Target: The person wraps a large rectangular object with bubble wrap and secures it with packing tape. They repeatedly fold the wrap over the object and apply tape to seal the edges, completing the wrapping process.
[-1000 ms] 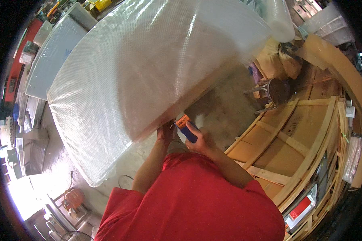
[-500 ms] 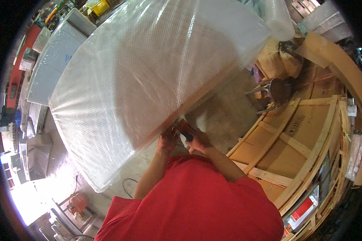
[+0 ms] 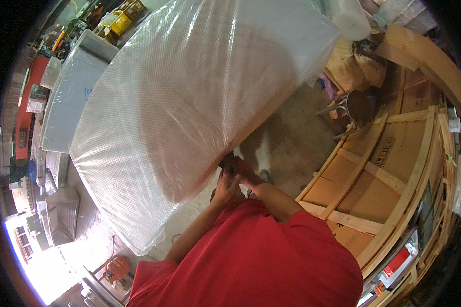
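Observation:
A large flat piece wrapped in clear bubble wrap fills the upper middle, its near edge running diagonally just beyond my hands. Closed at that edge, my right hand grips a dark hand-held tool whose kind is hard to make out; its front end meets the wrap. Close beside it on the left is my left hand, fingers curled in near the tool and the wrap's edge. What those fingers hold is hidden.
A wood-framed cardboard crate stands at the right, with a round stool behind it. Far right lies a bubble wrap roll. A wrapped white panel leans at the left; an orange machine sits lower left.
Both hands have come closer together, and the tool has moved slightly forward and left against the wrap's edge. The view has shifted a little.

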Available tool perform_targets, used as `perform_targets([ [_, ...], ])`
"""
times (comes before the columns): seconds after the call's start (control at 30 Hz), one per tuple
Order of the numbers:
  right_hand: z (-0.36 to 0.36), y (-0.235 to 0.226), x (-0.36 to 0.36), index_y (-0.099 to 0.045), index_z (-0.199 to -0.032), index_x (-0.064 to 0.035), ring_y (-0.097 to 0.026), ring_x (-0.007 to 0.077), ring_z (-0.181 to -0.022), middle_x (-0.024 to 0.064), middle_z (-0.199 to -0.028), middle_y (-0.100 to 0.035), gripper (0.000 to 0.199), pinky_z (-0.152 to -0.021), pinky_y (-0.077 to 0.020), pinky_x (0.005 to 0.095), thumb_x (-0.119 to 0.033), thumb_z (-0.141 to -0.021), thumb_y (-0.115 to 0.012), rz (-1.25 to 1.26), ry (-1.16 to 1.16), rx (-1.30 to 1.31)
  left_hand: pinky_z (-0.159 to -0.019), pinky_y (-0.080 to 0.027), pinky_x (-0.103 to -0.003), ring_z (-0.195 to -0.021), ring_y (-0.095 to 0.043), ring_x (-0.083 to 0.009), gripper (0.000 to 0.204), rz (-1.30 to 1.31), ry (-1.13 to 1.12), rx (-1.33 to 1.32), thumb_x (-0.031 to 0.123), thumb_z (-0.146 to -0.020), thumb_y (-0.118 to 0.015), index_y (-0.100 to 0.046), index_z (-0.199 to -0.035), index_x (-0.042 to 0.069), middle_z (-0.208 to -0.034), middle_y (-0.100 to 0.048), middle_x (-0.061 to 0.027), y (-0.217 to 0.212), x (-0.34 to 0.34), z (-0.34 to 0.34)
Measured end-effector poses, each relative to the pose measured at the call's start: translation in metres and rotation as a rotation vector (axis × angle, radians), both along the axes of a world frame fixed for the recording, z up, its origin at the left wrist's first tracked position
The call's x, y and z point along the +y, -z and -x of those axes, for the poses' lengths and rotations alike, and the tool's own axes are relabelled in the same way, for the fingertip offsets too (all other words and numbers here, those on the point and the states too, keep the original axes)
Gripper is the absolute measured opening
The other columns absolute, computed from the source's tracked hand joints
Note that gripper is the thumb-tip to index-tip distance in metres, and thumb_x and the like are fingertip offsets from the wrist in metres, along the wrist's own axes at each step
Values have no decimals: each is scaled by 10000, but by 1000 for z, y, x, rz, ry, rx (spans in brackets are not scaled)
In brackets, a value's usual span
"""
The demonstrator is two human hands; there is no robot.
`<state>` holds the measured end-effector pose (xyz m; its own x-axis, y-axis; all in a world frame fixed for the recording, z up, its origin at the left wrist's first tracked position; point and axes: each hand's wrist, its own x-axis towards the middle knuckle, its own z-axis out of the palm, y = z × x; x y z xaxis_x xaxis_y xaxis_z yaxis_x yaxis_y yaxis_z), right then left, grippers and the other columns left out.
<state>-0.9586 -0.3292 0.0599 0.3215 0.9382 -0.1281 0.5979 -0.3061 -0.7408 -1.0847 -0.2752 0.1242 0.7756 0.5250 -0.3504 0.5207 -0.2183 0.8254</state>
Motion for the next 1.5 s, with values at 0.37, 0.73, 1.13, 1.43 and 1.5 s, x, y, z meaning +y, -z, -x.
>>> perform_targets([
  [0.37,16,-42,-73,-591,-1308,-194,-683,383,-941,193,-1011,-706,547,-834,-537,483,-355,-791,-662,268,66,9,-1112,-340,-494,-1396,-381,-394,699,-317,15,233,511,-968,-481,-411,-1461,19,-1458,-458,-255,52,43,-21],
  [0.73,-85,-106,-171,-518,-1431,-253,-685,368,-794,174,-896,-678,765,-699,-560,412,-260,-720,-799,-283,232,23,-785,-535,-353,-968,-652,-234,483,-355,834,-356,410,-975,-612,-585,-1286,42,-1176,-665,-86,-25,28,-123],
  [1.13,-265,-101,-153,-468,-1464,-322,-655,406,-771,208,-862,-631,730,-691,-555,451,-398,-784,-723,-238,361,-162,-658,-515,-419,-709,-668,-374,238,-460,77,-135,245,-918,-639,-709,-930,18,-778,-679,-188,-89,77,-355],
  [1.43,-363,-83,-88,-392,-1506,-338,-655,447,-867,280,-950,-648,801,-788,-549,496,-400,-778,-721,33,180,-150,-858,-486,-439,-1064,-605,-368,300,-1221,-294,-181,259,-885,-684,-645,-1136,98,-1127,-637,-196,-60,95,-413],
  [1.5,-365,-82,-89,-469,-1461,-259,-664,442,-823,264,-879,-658,769,-743,-546,505,-343,-749,-747,-47,158,-120,-887,-470,-458,-1090,-592,-366,325,-1132,-604,-154,231,-880,-697,-612,-1148,70,-1176,-608,-211,-63,79,-401],
])
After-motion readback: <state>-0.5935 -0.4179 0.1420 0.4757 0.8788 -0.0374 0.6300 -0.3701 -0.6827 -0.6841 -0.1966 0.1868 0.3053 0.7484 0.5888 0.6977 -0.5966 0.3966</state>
